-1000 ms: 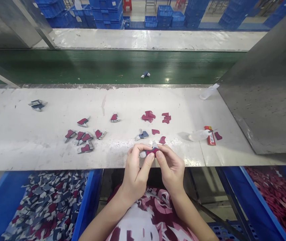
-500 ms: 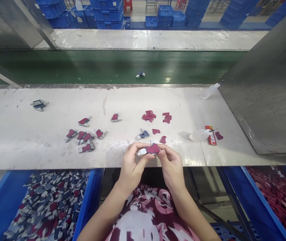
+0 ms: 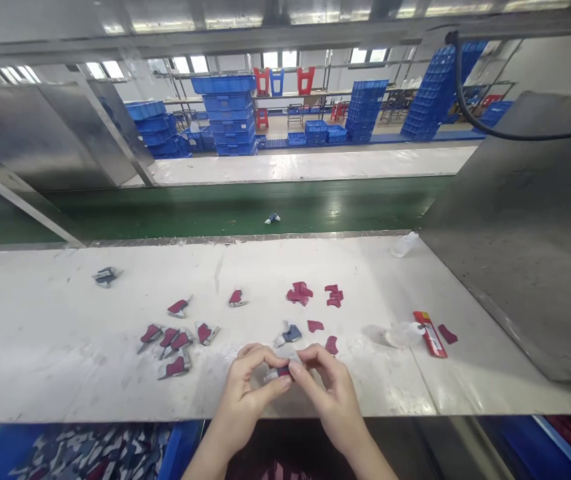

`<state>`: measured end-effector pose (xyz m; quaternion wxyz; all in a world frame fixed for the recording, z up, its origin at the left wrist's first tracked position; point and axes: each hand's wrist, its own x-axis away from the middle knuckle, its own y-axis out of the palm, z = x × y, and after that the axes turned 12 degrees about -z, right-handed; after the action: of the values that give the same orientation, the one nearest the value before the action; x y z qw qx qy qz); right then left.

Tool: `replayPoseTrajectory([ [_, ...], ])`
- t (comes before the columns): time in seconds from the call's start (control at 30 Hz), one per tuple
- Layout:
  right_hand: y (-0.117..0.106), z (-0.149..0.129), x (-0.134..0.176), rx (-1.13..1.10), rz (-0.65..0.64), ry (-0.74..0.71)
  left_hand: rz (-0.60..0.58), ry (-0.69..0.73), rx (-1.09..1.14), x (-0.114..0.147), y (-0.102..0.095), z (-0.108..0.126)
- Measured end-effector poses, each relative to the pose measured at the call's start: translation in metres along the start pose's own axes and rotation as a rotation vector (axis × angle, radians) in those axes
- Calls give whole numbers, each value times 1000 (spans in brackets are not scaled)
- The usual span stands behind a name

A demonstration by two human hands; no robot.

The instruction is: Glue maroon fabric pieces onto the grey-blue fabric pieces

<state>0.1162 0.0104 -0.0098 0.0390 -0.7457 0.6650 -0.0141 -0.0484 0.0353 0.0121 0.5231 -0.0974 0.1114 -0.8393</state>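
Left hand point(image 3: 243, 393) and right hand point(image 3: 329, 381) both pinch a red-and-blue part point(image 3: 280, 371) between thumbs and fingers, near the bench's point(image 3: 373, 383) front edge. Blue part point(image 3: 292, 333) lies just beyond; red pieces point(image 3: 299, 293) farther back, red-faced parts point(image 3: 180, 340) clustered left, bottle point(image 3: 401, 335) beside red packet point(image 3: 431, 337) right.

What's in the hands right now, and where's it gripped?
One small red, navy and pale grey piece: left hand pinches its left part, right hand its right edge. Fingers hide the exact contact points.
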Motion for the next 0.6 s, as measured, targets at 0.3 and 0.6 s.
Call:
replayPoseTrajectory([
  [0.3, -39, 18, 11, 370, 381, -325, -122, -98, -834, -32, -114, -12],
  [0.6, -114, 59, 33, 980, 1054, -191, -277, -434, -1197, -137, -184, 42],
])
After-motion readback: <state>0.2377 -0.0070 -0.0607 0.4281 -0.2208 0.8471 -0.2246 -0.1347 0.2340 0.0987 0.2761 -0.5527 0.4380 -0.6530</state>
